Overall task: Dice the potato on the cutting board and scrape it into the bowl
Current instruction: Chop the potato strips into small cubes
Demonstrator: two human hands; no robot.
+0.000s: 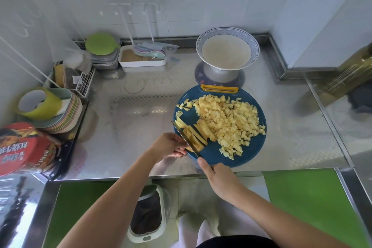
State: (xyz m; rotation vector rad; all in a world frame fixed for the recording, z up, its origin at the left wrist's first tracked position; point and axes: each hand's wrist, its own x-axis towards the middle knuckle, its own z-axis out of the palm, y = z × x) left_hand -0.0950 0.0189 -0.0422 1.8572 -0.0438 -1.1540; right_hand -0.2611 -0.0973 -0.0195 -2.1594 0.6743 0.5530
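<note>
In the head view, a round blue cutting board (215, 155) is seen right of centre on the steel desk (130, 127). At its lower left, potato strips (198, 135) are steadied by the curled fingers (180, 150) of the left hand (168, 145). A knife (185, 139) is gripped at the handle by the right hand (219, 179), its blade set against the strips. To their right diced potato (227, 119) is heaped, and the blue-rimmed bowl (201, 46) stands just above the board.

Bare hands (219, 177) and forearms (112, 197), pale trousers (207, 233), white shoe (181, 220), black top (237, 242)
</note>
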